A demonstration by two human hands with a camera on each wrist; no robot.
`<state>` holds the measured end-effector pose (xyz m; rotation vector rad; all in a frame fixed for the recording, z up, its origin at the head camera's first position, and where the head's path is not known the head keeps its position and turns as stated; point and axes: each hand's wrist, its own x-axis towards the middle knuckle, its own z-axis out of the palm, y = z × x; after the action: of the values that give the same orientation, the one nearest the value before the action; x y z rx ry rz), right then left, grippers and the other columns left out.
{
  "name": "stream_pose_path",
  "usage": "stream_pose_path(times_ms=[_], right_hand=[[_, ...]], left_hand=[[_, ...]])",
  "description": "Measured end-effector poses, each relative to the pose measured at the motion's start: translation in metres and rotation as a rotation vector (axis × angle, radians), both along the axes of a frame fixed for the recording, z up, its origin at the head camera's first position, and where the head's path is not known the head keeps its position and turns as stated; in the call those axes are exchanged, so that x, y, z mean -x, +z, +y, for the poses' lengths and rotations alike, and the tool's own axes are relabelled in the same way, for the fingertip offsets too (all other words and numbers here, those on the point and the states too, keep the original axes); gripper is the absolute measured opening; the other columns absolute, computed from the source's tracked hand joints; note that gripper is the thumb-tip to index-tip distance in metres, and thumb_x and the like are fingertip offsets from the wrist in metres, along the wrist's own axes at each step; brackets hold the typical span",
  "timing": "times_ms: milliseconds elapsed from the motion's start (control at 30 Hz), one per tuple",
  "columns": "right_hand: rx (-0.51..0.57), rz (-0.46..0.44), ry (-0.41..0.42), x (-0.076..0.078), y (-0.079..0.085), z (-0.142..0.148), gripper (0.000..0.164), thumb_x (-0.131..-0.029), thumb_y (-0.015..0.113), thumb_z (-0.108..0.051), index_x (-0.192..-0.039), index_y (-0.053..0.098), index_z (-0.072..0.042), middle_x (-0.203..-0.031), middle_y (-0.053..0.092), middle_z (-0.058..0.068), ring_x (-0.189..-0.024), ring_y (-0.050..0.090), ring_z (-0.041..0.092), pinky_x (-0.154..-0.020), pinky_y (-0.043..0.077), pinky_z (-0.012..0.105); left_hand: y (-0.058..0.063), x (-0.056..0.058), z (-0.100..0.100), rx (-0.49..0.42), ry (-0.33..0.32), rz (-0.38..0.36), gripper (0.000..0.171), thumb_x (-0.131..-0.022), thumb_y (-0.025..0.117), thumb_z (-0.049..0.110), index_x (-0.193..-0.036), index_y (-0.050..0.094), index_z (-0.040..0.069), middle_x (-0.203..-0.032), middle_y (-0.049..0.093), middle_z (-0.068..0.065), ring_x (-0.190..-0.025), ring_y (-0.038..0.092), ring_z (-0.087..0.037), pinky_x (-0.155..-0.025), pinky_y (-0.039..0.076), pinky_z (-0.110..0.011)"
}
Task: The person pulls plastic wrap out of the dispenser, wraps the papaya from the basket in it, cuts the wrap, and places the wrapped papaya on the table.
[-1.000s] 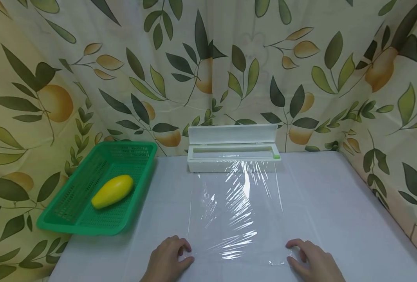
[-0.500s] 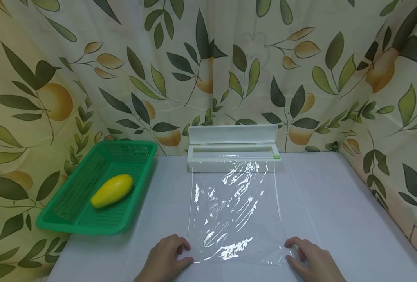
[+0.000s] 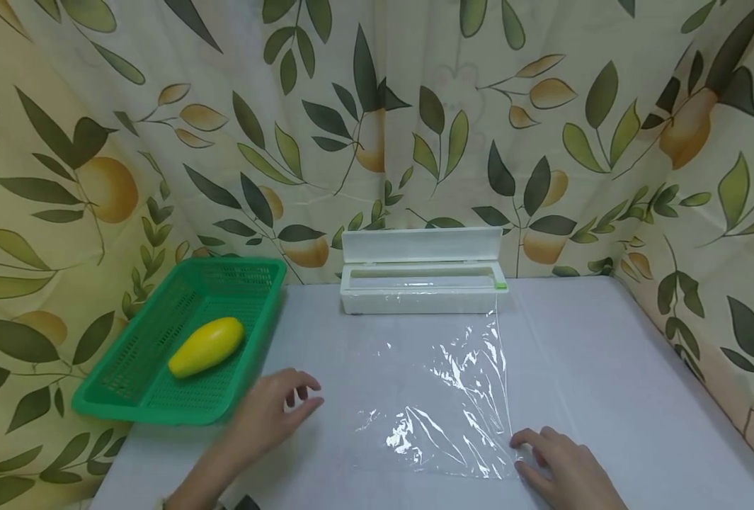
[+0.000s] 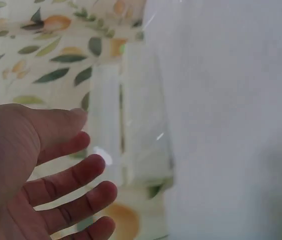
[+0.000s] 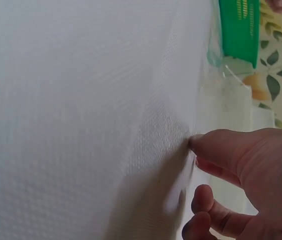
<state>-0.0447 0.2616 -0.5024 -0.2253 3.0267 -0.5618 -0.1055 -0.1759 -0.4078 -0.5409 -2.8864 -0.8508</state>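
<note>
A sheet of clear cling film (image 3: pixel 453 397) stretches over the white table toward the front, drawn from a white cling film dispenser (image 3: pixel 424 301) at the back whose lid stands up. My right hand (image 3: pixel 561 464) pinches the film's near right corner between thumb and forefinger; its other fingers are loosely bent in the right wrist view. My left hand (image 3: pixel 271 407) is off the film's left side, beside the basket, fingers spread and holding nothing. The left wrist view shows the same bare fingers in front of the dispenser (image 4: pixel 146 115).
A green plastic basket (image 3: pixel 153 414) stands at the left of the table with a yellow, papaya-like fruit (image 3: pixel 207 346) in it. Leaf-patterned curtain (image 3: pixel 440 142) encloses the table (image 3: pixel 606 368) at the back and sides.
My left hand has let go of the film's near left corner and moved left and away from me, toward the basket. The film's left side has slackened. My right hand stays at its corner.
</note>
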Motion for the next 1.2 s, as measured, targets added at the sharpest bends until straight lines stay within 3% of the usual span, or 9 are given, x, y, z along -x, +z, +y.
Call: stream_pose_path(times_ms=[167,233,300,400,533,633,800,1000,1200], right_hand=[[-0.012,0.004,0.009,0.001,0.002,0.002,0.027,-0.082,0.083,-0.024,-0.105,0.069,-0.029,-0.074,0.043,-0.011,-0.061,0.035,0.004,-0.057,0.035,0.027],[-0.007,-0.011,0.003,0.002,0.002,0.002,0.027,-0.083,0.083,-0.024,-0.105,0.068,-0.028,-0.075,0.044,-0.01,-0.06,0.036,0.005,-0.056,0.035,0.026],[0.004,-0.031,-0.005,0.003,0.002,0.002,0.027,-0.083,0.083,-0.024,-0.105,0.068,-0.028,-0.075,0.044,-0.01,-0.06,0.036,0.006,-0.056,0.036,0.026],[0.021,-0.073,-0.031,0.004,0.003,0.001,0.027,-0.083,0.083,-0.024,-0.105,0.068,-0.027,-0.075,0.046,-0.009,-0.06,0.039,0.007,-0.055,0.037,0.026],[0.04,-0.093,-0.051,0.004,0.003,0.0,0.028,-0.082,0.084,-0.023,-0.105,0.068,-0.027,-0.075,0.047,-0.009,-0.06,0.04,0.007,-0.056,0.038,0.026],[0.051,-0.066,-0.038,0.003,0.002,0.001,0.029,-0.081,0.084,-0.023,-0.105,0.067,-0.028,-0.075,0.045,-0.01,-0.06,0.039,0.005,-0.056,0.037,0.026],[0.052,-0.098,-0.065,0.005,0.002,0.0,0.031,-0.081,0.085,-0.025,-0.107,0.068,-0.027,-0.075,0.046,-0.009,-0.06,0.041,0.007,-0.056,0.038,0.027],[0.048,-0.12,-0.084,0.007,0.003,-0.001,0.03,-0.081,0.084,-0.025,-0.106,0.068,-0.027,-0.074,0.047,-0.008,-0.06,0.042,0.009,-0.057,0.038,0.028],[0.054,-0.152,-0.096,0.007,0.003,0.0,0.03,-0.081,0.084,-0.024,-0.105,0.067,-0.028,-0.075,0.047,-0.007,-0.061,0.042,0.01,-0.057,0.038,0.028]], left_hand=[[0.036,0.031,-0.032,0.001,-0.007,0.245,0.019,-0.088,0.082,0.014,-0.105,0.075,0.01,-0.093,0.071,-0.001,-0.076,0.061,-0.015,-0.066,0.053,-0.03],[0.047,0.046,-0.049,0.0,-0.009,0.283,0.024,-0.089,0.081,0.014,-0.11,0.074,0.007,-0.102,0.071,-0.008,-0.081,0.063,-0.02,-0.069,0.053,-0.037],[0.052,0.061,-0.069,0.002,0.0,0.276,0.029,-0.09,0.08,0.014,-0.117,0.072,0.005,-0.112,0.069,-0.015,-0.087,0.065,-0.027,-0.073,0.054,-0.045],[0.053,0.081,-0.098,0.053,0.006,0.215,0.039,-0.091,0.079,0.015,-0.126,0.066,0.004,-0.124,0.063,-0.025,-0.098,0.064,-0.04,-0.079,0.052,-0.056],[0.048,0.099,-0.127,0.158,-0.029,0.058,0.054,-0.089,0.081,0.019,-0.134,0.059,0.0,-0.126,0.06,-0.032,-0.111,0.056,-0.051,-0.086,0.048,-0.065],[0.044,0.107,-0.138,0.228,-0.062,-0.055,0.065,-0.086,0.084,0.021,-0.139,0.054,-0.003,-0.129,0.059,-0.034,-0.117,0.052,-0.054,-0.091,0.044,-0.069],[0.035,0.114,-0.151,0.287,-0.107,-0.18,0.074,-0.08,0.087,0.02,-0.142,0.052,-0.001,-0.135,0.055,-0.036,-0.121,0.051,-0.058,-0.095,0.042,-0.07],[0.029,0.119,-0.158,0.311,-0.117,-0.259,0.073,-0.08,0.087,0.014,-0.144,0.052,0.003,-0.139,0.053,-0.035,-0.121,0.052,-0.055,-0.094,0.045,-0.067],[0.021,0.12,-0.166,0.334,-0.105,-0.244,0.068,-0.077,0.086,0.004,-0.139,0.057,0.004,-0.134,0.056,-0.034,-0.12,0.051,-0.057,-0.092,0.045,-0.068]])
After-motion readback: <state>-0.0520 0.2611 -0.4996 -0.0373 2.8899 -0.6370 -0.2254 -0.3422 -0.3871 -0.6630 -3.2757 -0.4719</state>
